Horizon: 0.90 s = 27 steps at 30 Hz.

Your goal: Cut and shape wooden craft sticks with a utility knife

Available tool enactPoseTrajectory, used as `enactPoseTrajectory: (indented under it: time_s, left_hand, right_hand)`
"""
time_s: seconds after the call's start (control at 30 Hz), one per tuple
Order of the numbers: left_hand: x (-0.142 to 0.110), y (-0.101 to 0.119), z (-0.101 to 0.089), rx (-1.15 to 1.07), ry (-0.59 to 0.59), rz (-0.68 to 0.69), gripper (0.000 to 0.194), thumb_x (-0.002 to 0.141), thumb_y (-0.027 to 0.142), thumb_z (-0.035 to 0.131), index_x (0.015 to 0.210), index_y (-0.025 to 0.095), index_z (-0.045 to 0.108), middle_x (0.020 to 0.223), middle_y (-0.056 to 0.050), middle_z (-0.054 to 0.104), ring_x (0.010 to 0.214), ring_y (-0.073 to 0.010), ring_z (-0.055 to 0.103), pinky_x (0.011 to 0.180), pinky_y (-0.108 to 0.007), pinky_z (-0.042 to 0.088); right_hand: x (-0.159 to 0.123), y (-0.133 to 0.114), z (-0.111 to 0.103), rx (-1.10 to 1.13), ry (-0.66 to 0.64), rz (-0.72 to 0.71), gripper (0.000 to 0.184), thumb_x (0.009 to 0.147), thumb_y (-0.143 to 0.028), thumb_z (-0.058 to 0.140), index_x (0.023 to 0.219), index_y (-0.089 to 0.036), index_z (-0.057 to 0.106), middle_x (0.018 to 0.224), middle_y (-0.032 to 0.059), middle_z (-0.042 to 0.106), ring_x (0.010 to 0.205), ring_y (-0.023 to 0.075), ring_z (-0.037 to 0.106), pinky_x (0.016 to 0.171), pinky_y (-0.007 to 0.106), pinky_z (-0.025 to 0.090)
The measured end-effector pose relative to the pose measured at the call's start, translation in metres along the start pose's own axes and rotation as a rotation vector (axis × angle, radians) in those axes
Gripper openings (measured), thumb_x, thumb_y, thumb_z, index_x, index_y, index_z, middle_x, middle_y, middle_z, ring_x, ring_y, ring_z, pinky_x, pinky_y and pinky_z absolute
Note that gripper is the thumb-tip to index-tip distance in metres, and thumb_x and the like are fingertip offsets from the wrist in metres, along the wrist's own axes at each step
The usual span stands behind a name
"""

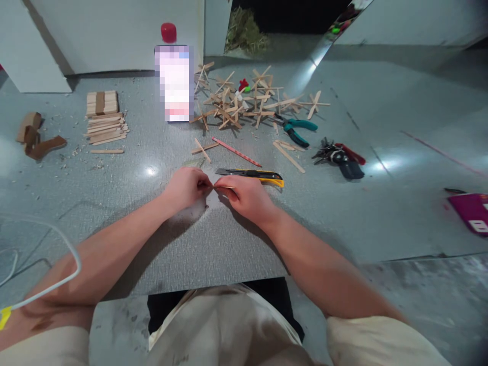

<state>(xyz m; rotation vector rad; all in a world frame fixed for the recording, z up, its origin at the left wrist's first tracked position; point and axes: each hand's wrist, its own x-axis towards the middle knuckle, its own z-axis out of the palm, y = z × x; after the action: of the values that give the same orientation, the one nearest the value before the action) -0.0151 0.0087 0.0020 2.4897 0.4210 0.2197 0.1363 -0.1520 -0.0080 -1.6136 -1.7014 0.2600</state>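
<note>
Both hands meet fingertip to fingertip over the near part of the grey table. My right hand is closed in a pinch on a thin wooden craft stick, of which a pale edge shows along the fingers. My left hand is pinched too, its fingertips at the stick's end; whether it grips the same stick is hidden. Just beyond the right hand lies a yellow and black utility knife, blade pointing left. Behind it rest a red patterned pencil and two crossed craft sticks.
Star-shaped stick assemblies are heaped at the back. Teal-handled pliers, keys and loose sticks lie to the right. A phone leans behind; stick bundles and brown paper strips are left. A white cable crosses my left arm.
</note>
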Motion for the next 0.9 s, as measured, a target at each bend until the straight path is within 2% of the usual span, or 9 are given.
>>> enactPoseTrajectory:
  time_s: [0.23, 0.43, 0.63, 0.8, 0.9]
  left_hand:
    - [0.002, 0.002, -0.002, 0.009, -0.045, -0.066, 0.012, 0.085, 0.018, 0.071, 0.081, 0.021, 0.082, 0.077, -0.004, 0.074, 0.069, -0.0187, 0.063, 0.066, -0.034, 0.045]
    - [0.001, 0.007, -0.006, 0.021, -0.072, -0.083, 0.018, 0.083, 0.013, 0.068, 0.086, 0.021, 0.084, 0.085, -0.005, 0.077, 0.076, -0.02, 0.065, 0.071, -0.034, 0.047]
    - [0.0, 0.01, -0.009, 0.017, -0.092, -0.078, 0.017, 0.085, 0.016, 0.067, 0.089, 0.018, 0.084, 0.084, -0.005, 0.077, 0.074, -0.018, 0.064, 0.072, -0.032, 0.047]
    - [0.0, 0.008, -0.013, -0.003, -0.062, 0.025, 0.017, 0.085, 0.016, 0.066, 0.089, 0.018, 0.083, 0.082, -0.004, 0.077, 0.071, -0.016, 0.065, 0.068, -0.03, 0.047]
    - [-0.001, 0.005, -0.015, 0.05, 0.075, 0.246, 0.02, 0.087, 0.017, 0.063, 0.092, 0.019, 0.081, 0.089, -0.004, 0.079, 0.074, -0.0159, 0.07, 0.069, -0.03, 0.051]
  right_hand:
    - [0.0, -0.001, 0.007, -0.025, 0.015, 0.024, 0.028, 0.095, -0.011, 0.052, 0.099, -0.023, 0.077, 0.099, 0.0037, 0.082, 0.093, 0.0212, 0.077, 0.084, 0.032, 0.058]
    - [-0.001, 0.001, 0.0, -0.01, 0.1, 0.07, 0.015, 0.101, -0.026, 0.06, 0.097, -0.023, 0.074, 0.092, 0.0052, 0.082, 0.082, 0.0218, 0.077, 0.076, 0.033, 0.058]
    - [-0.002, 0.002, -0.007, -0.003, 0.193, 0.057, 0.01, 0.102, -0.029, 0.062, 0.099, -0.024, 0.07, 0.095, 0.0057, 0.081, 0.09, 0.0229, 0.077, 0.082, 0.036, 0.059]
    - [-0.003, 0.002, -0.018, -0.019, 0.224, 0.035, 0.019, 0.107, -0.03, 0.049, 0.101, -0.026, 0.067, 0.099, 0.0057, 0.078, 0.095, 0.0226, 0.074, 0.088, 0.039, 0.057]
    - [-0.003, 0.001, -0.029, -0.028, 0.223, 0.036, 0.024, 0.108, -0.028, 0.044, 0.101, -0.026, 0.067, 0.096, 0.0056, 0.076, 0.091, 0.0217, 0.072, 0.085, 0.038, 0.056]
